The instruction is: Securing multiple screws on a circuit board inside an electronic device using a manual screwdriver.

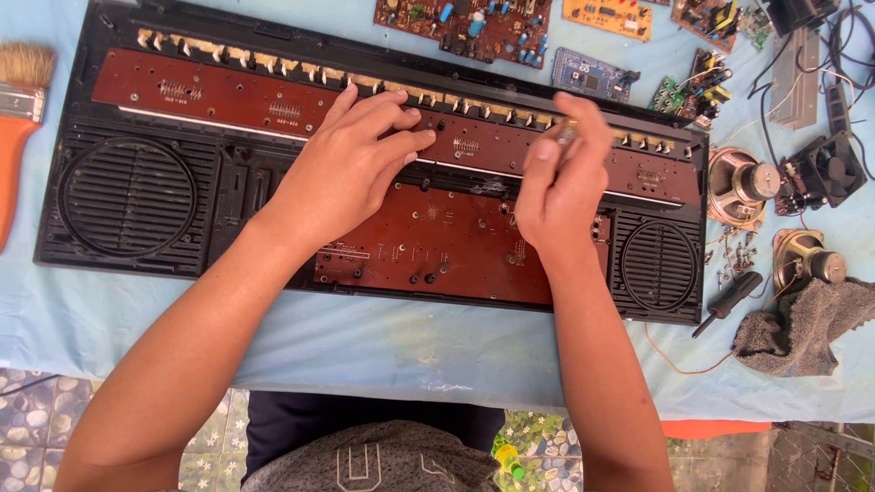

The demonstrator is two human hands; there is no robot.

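Note:
A long black plastic keyboard shell [137,196] lies open on the table, with reddish-brown circuit boards [219,96] inside and round speaker grilles at both ends. My left hand [351,164] rests flat on the upper board near the middle, fingers spread. To its right, my right hand [565,178] is closed around a screwdriver [567,135] with a clear handle, held upright over the board; its tip is hidden by the hand.
A light blue cloth [365,342] covers the table. Loose circuit boards [474,27] lie along the far edge. At right are two speakers [740,185], a small fan [825,169], a black screwdriver [729,301] and a grey rag [807,328]. An orange-handled brush [20,109] lies at left.

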